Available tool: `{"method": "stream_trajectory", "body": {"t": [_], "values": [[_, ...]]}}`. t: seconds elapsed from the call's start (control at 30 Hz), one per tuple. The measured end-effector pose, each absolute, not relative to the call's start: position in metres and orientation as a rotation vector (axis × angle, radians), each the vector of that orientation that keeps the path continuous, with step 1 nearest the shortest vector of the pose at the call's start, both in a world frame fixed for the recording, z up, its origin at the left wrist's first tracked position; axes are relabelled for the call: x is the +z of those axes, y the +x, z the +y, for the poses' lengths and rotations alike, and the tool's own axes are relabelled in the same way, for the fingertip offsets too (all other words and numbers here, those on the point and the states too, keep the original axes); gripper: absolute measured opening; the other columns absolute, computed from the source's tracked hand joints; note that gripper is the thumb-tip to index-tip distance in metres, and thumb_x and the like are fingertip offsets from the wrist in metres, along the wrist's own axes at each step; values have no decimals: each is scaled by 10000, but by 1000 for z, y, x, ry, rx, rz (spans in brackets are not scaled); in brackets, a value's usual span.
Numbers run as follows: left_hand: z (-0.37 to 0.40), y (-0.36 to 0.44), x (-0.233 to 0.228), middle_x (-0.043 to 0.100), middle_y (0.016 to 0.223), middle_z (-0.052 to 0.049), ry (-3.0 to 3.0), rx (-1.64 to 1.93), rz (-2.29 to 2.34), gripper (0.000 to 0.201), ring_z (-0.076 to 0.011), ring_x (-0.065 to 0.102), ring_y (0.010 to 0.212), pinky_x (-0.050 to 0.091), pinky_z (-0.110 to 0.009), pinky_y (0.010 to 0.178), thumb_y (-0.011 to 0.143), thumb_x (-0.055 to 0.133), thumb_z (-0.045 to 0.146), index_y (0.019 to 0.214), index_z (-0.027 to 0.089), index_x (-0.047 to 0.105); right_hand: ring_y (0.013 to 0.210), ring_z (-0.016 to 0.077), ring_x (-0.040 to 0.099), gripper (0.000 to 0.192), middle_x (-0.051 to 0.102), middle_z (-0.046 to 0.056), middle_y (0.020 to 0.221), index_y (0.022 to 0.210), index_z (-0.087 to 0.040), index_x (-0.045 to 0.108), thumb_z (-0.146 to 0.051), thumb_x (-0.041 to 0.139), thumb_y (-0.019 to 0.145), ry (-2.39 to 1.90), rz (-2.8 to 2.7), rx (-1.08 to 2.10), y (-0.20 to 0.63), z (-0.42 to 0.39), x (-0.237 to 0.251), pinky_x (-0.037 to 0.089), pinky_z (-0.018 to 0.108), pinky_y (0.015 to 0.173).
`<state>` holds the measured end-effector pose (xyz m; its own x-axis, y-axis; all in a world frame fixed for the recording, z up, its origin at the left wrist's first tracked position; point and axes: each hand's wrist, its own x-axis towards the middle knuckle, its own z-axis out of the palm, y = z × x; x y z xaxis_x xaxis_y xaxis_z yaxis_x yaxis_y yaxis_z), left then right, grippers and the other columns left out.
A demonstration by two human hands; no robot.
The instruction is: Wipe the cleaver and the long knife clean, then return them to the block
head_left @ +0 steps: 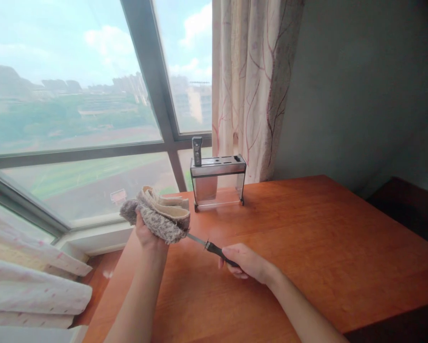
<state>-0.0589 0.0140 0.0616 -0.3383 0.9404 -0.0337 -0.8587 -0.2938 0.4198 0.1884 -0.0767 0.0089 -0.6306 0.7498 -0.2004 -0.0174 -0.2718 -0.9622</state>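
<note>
Currently on record, one head view over a table by a window:

Left hand: the left hand (pixel 146 232) is raised above the near left part of the table, fingers closed around a bunched cloth; most of the hand is hidden under the fabric.

Cloth: the cloth (pixel 159 212) is grey and beige, folded into thick layers, wrapped over the front end of a knife's blade.

Right hand: the right hand (pixel 245 263) is curled around the knife's dark handle, gripping it firmly, knuckles toward the camera, held just above the tabletop.

Knife: the knife (pixel 208 246) runs between the two hands, tilted up toward the left; a short stretch of bare blade shows between cloth and handle, the rest of the blade is buried in the cloth.

Table: the table (pixel 306 238) is reddish-brown wood, its far edge close to the window and a grey wall.

Knife block: the knife block (pixel 218 181) is metal-topped with clear sides, upright at the far edge, well apart from the hands; one dark handle (pixel 197 150) stands out of its left slot.

Curtain: the curtain (pixel 251 85) is pale with a branch pattern, hanging just behind the block.

Window: the window (pixel 92 95) has a grey frame and looks onto hazy buildings and green ground.
</note>
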Motion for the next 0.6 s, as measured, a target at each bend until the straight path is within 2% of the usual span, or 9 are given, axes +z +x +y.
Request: {"method": "stream_trajectory", "body": {"t": [0.13, 0.27, 0.43, 0.6], "values": [[12, -65, 58, 703, 1013, -86, 335, 1827, 348, 430, -229, 660, 945, 495, -379, 893, 890, 457, 464, 1205, 195, 570, 382, 49, 178, 485, 285, -106, 447, 771, -160, 565, -628, 456, 837, -934, -1429, 1833, 191, -77, 2, 136, 199, 375], [10, -54, 54, 709, 975, -86, 342, 1803, 335, 447, -244, 672, 894, 522, -398, 840, 874, 458, 480, 1172, 173, 591, 421, 56, 240, 471, 304, -86, 483, 764, -143, 586, -592, 474, 851, -1004, -1472, 1630, 186, -75, -1, 165, 199, 392], [5, -14, 49, 720, 911, -81, 237, 1779, 429, 411, -224, 675, 879, 506, -364, 873, 894, 446, 437, 1098, 135, 635, 460, 66, 302, 450, 348, -65, 524, 774, -144, 592, -562, 457, 876, -1055, -1516, 1498, 180, -75, -2, 210, 198, 417], [1, 5, 44, 721, 936, -66, 167, 1735, 474, 332, -226, 655, 969, 473, -370, 931, 903, 468, 370, 1094, 160, 639, 470, 70, 329, 440, 379, -56, 540, 778, -147, 589, -543, 437, 891, -1089, -1551, 1473, 180, -78, 1, 234, 194, 424]]}}
